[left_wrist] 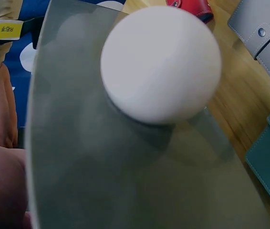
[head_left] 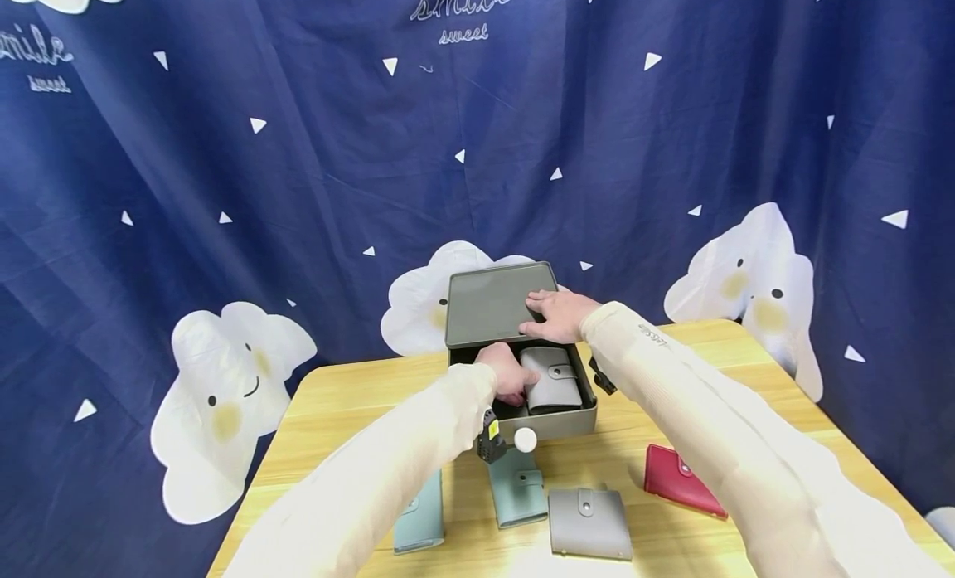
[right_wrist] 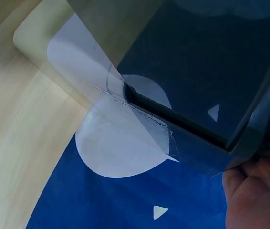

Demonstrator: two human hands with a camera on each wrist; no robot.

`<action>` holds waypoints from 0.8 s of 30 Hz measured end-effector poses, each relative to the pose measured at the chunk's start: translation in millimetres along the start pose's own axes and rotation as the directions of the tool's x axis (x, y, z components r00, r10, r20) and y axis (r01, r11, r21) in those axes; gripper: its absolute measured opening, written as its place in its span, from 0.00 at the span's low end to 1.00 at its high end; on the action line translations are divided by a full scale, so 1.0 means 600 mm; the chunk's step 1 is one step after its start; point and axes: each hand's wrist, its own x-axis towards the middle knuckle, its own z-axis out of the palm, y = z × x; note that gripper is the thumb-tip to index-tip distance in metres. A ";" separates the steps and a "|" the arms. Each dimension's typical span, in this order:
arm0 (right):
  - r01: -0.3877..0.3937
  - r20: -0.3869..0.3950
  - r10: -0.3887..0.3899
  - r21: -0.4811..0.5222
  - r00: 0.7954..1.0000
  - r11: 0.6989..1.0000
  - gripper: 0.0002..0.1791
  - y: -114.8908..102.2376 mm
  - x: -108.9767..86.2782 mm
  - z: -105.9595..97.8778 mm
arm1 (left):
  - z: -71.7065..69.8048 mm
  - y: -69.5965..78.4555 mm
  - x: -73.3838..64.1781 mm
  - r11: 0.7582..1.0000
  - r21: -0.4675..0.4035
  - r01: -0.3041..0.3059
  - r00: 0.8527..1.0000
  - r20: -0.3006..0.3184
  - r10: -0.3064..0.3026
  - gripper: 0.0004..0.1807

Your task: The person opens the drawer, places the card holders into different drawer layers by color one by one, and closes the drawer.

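Just beside left hand (head_left: 507,372), grey wallet (head_left: 550,382), in box (head_left: 559,425)

Bright in the head view — sleeves (head_left: 395,454) nearly washed out, glare whitening the near edge of the surface (head_left: 351,404). Wrist views are dimmer — the left blurs the close ball (left_wrist: 160,62), the right shows see-through ghosting around the box (right_wrist: 249,143).

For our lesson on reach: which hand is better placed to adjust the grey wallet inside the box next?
Likely the left hand: it is inside the box, beside that grey wallet; the right hand is at the lid.
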 end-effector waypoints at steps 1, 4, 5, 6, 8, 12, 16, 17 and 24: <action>-0.004 0.004 0.004 0.004 1.000 1.000 0.39 0.000 0.000 0.000 | -0.002 -0.002 -0.002 1.000 -0.012 -0.008 1.000 0.001 0.008 0.12; -0.009 0.006 0.009 0.012 1.000 1.000 0.39 0.001 0.000 0.002 | -0.011 -0.007 -0.007 0.997 -0.064 -0.030 0.999 0.009 0.031 0.11; -0.011 0.005 0.011 0.014 1.000 1.000 0.39 0.002 0.000 0.003 | -0.015 -0.009 -0.008 0.996 -0.074 -0.041 0.999 0.009 0.041 0.11; -0.013 0.004 0.013 0.014 1.000 1.000 0.39 0.003 0.001 0.003 | -0.019 -0.010 -0.009 0.995 -0.084 -0.051 0.999 0.005 0.052 0.11; -0.012 -0.003 0.012 0.017 1.000 1.000 0.39 0.005 0.002 0.005 | -0.028 -0.013 -0.008 0.994 -0.085 -0.063 0.998 -0.002 0.063 0.12; -0.019 -0.005 0.019 0.030 1.000 0.999 0.40 0.007 0.003 0.005 | -0.047 -0.018 -0.006 0.995 -0.069 -0.077 0.997 -0.034 0.075 0.14; -0.022 -0.002 0.022 0.047 1.000 0.999 0.40 0.004 0.001 0.002 | -0.068 -0.023 -0.008 0.990 -0.120 -0.072 0.997 -0.048 0.066 0.16; -0.021 -0.002 0.021 0.049 1.000 0.999 0.40 0.003 0.001 0.002 | -0.074 -0.023 -0.009 0.989 -0.130 -0.075 0.996 -0.050 0.069 0.16; -0.018 -0.009 0.018 0.055 1.000 0.998 0.40 0.002 0.001 0.004 | -0.116 -0.021 -0.018 0.981 -0.030 -0.190 0.975 -0.124 0.185 0.16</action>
